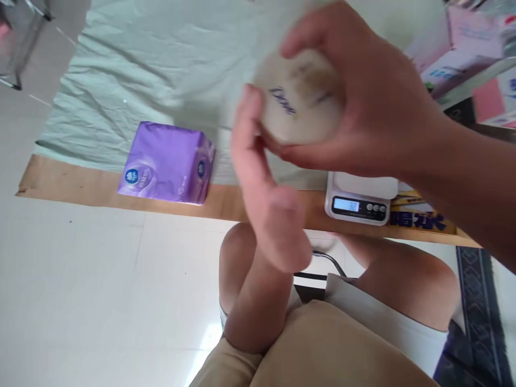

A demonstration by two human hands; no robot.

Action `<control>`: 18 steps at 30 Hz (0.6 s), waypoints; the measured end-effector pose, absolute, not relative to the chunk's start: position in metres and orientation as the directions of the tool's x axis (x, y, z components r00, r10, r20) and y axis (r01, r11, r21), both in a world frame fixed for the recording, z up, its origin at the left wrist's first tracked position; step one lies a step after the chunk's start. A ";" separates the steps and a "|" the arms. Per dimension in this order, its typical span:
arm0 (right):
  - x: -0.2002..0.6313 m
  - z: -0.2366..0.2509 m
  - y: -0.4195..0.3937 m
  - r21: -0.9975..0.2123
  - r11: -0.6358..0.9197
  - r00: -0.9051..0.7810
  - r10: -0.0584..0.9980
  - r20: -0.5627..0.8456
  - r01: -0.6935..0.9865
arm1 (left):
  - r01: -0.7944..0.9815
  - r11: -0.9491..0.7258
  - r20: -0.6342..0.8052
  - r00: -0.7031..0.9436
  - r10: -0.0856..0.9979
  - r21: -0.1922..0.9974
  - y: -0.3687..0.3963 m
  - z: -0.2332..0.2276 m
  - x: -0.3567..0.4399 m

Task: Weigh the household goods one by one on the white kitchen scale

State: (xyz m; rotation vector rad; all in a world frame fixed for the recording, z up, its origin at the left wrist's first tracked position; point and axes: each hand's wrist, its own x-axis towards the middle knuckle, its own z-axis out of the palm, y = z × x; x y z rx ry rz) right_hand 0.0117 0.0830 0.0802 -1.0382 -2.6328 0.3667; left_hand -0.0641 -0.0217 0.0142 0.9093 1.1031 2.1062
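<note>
A round, pale jar with "Dove" printed on its flat face is held up over the front of the table, slightly blurred. My right hand comes in from the right and is closed around its side, thumb and fingers on opposite edges. At the jar's left side, my left hand is raised edge-on with its fingers stretched upward. Its fingertips are at the jar's edge, and its thumb points toward me, off the jar. Below my right forearm is a white digital scale with a lit display.
A purple tissue pack lies at the table's front left, on a pale green cloth. Pink boxes stand at the back right. Yellow printed packaging lies beside the scale. The table's wooden edge runs above my knees.
</note>
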 end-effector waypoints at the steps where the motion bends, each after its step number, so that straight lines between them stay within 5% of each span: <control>1: 0.037 0.081 0.083 -0.338 0.661 -0.647 0.743 0.172 0.670 | -0.237 -0.429 0.265 -0.509 0.819 0.871 -0.020 0.010 -0.051; 8: 0.141 0.060 0.075 -0.303 0.418 -0.457 0.887 -0.069 0.857 | -0.368 -0.123 0.060 -0.178 0.982 0.921 -0.003 -0.013 0.021; 18: 0.161 0.062 0.080 -0.317 0.369 -0.442 0.875 -0.198 0.874 | -0.320 -0.077 0.016 -0.189 0.982 0.944 0.006 -0.024 0.035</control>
